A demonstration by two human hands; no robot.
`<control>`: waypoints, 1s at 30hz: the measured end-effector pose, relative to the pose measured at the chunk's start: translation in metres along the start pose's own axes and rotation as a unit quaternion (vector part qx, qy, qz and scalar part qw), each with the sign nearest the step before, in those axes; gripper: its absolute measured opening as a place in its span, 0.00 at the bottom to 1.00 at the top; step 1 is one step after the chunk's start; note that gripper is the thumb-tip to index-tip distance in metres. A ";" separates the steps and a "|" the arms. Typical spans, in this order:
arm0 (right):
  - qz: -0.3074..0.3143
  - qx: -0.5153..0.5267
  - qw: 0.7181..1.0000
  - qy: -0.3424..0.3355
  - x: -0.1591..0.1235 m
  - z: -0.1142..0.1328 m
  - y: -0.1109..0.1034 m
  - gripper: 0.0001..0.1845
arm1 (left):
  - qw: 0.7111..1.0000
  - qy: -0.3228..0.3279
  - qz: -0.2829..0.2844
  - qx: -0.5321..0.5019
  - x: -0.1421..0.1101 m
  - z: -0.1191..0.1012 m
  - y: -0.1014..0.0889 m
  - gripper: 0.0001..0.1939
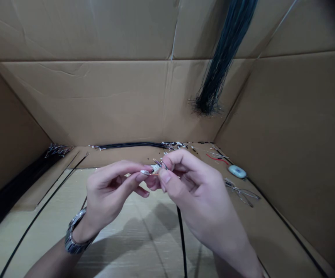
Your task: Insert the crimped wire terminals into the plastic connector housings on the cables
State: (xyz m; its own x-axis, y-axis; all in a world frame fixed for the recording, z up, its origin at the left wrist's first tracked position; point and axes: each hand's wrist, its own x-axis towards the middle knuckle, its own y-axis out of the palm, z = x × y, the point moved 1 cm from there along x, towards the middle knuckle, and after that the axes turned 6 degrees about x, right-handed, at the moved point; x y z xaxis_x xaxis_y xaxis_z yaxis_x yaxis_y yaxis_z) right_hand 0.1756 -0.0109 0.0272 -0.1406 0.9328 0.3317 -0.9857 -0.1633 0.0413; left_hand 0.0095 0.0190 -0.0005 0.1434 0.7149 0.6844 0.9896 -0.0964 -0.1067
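My left hand pinches a small white piece, like a connector, between thumb and forefinger. A thin orange wire runs from it to my right hand. That hand is closed on the thin, stripped wires at the end of a black cable, which hangs down below the fingers. Both hands are held close together, almost touching, above the tabletop. A bit of white material shows behind the fingertips, mostly hidden.
Cardboard walls enclose the table. Bundled black cables lie at left and back. A dark wire bunch hangs from above. To the right are small pliers, a pale oval object and a red wire.
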 end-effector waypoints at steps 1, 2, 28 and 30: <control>0.002 0.003 1.000 -0.001 0.000 0.000 0.000 0.08 | 1.000 0.009 -0.001 0.007 0.000 0.001 0.000 0.15; 0.002 0.005 1.000 -0.003 0.000 0.000 0.000 0.08 | 1.000 0.018 -0.002 0.014 -0.001 0.002 -0.001 0.15; 0.023 -0.118 0.988 -0.098 -0.003 -0.002 0.000 0.04 | 0.946 0.266 -0.063 0.175 0.000 0.020 -0.003 0.15; 0.023 -0.135 0.985 -0.107 -0.004 -0.003 -0.001 0.03 | 0.946 0.267 -0.061 0.175 0.000 0.019 -0.004 0.14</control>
State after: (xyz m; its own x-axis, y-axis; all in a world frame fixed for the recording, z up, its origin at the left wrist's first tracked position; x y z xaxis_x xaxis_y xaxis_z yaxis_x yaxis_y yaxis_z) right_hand 0.1768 -0.0134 0.0232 -0.1917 0.8327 0.5194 -0.9716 -0.0861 -0.2206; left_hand 0.0056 0.0324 -0.0140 0.1063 0.2449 0.9637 0.9482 0.2667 -0.1723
